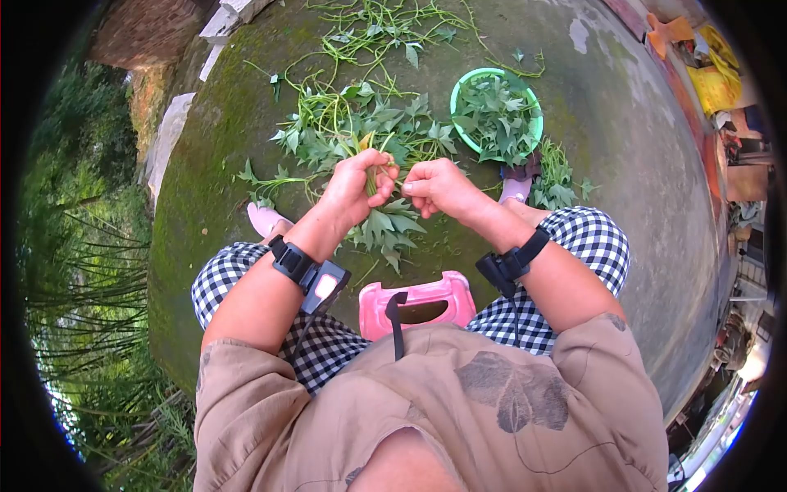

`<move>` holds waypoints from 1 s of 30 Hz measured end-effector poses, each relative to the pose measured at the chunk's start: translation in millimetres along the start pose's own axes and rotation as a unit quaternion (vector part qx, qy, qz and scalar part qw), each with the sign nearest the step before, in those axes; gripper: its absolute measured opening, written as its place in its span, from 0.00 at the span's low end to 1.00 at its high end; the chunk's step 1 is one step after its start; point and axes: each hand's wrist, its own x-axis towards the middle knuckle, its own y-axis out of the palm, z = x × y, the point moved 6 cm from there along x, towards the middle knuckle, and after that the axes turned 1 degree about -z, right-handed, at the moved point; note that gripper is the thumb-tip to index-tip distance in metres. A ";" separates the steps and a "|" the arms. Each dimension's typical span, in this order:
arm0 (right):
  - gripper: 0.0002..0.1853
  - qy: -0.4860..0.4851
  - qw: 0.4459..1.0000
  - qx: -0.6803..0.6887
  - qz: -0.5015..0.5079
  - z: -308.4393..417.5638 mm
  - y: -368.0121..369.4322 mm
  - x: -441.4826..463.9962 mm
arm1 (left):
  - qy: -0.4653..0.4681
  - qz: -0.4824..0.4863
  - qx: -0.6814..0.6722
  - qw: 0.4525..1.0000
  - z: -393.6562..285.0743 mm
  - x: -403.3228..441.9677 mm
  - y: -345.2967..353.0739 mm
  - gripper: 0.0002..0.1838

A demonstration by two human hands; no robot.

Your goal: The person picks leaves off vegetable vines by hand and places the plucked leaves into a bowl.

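My left hand [361, 184] is closed around a bunch of leafy sweet potato stems [386, 230]. Its stem ends stick up past the thumb, and broad green leaves hang out below the fingers. Just beside it, my right hand [443, 190] is pinched, thumb against fingers, close to the bunch. What lies between those fingertips is too small to make out. Beyond both hands, a loose heap of leafy vines [328, 148] spreads over the ground. To the right of the heap stands a green-rimmed basket [539, 123] filled with picked leaves [497, 111].
Long bare vines [369, 37] lie tangled farther out on the mossy concrete ground [213, 156]. A small leafy pile [556, 176] rests by my right foot. Between my legs is a pink plastic stool [377, 310]. Assorted clutter, including a yellow bag [715, 78], lines the right edge.
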 end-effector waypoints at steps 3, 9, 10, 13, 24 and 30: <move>0.08 0.000 0.992 -0.126 -0.010 -1.0 -16.4 -0.2 | -0.005 0.026 -0.018 0.999 2.3 7.3 -8.9 0.06; 0.08 0.033 0.929 -0.274 -0.247 20.1 -117.6 -20.5 | -0.005 -0.039 0.170 0.985 -3.6 -1.5 -11.2 0.14; 0.09 0.049 0.913 -0.269 -0.304 20.7 -135.9 -25.7 | -0.018 -0.004 0.222 0.975 3.1 -5.2 -6.3 0.16; 0.17 0.022 0.740 -0.468 -0.482 44.3 -161.6 -45.6 | -0.093 0.067 0.279 0.953 29.8 -9.9 -2.3 0.18; 0.09 -0.134 0.962 -0.237 -0.011 42.5 -26.9 -10.8 | -0.164 0.146 0.118 0.968 33.7 -4.6 6.9 0.18; 0.04 -0.150 0.938 -0.296 -0.100 68.4 -68.3 -6.1 | 0.000 -0.098 0.178 0.979 16.4 9.3 -42.4 0.14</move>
